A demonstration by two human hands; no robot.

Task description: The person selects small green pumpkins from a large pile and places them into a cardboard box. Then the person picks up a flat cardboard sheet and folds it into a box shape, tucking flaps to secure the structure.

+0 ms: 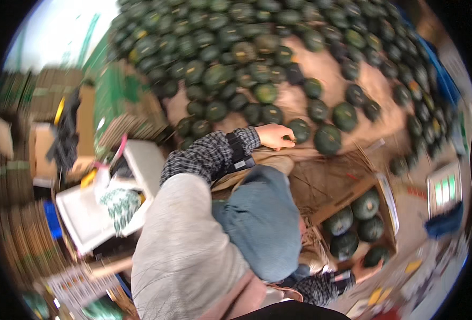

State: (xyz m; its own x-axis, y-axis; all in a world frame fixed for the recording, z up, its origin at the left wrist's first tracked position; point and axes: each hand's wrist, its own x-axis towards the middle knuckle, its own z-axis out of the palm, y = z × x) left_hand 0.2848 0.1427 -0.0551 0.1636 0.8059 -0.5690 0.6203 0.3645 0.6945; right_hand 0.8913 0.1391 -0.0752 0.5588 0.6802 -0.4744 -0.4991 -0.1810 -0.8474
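While your right hand [366,271] cups a dark green squash [375,256], that squash sits in the near right corner of an open cardboard carton [342,201]. The fingers are curved against its lower side. Your left hand [275,136] is partly spread, thumb and forefinger apart, just beside a loose squash [300,129]; contact between them cannot be told.

Note the materials. The squashes have hard, rounded rinds, dark green with paler mottling. The carton has stiff, straight brown walls. Both of your forearms are covered by black-and-white plaid sleeves [196,154], and blue denim trousers [262,218] cover your bent leg. A wrinkled brown sheet [321,61] lies beneath a broad heap of squashes [209,40].

Check the edges. The carton's upper wall runs diagonally, rising toward the right. Four other squashes stand inside, with a narrow bare strip of carton bottom just left of the held one. Between your left hand and the carton, brown ground lies open. To your left, a white foam box [81,221] stands near your torso.

Regarding alignment, the held squash is near-round: its long axis and the direction of its stem end cannot be determined from this view.
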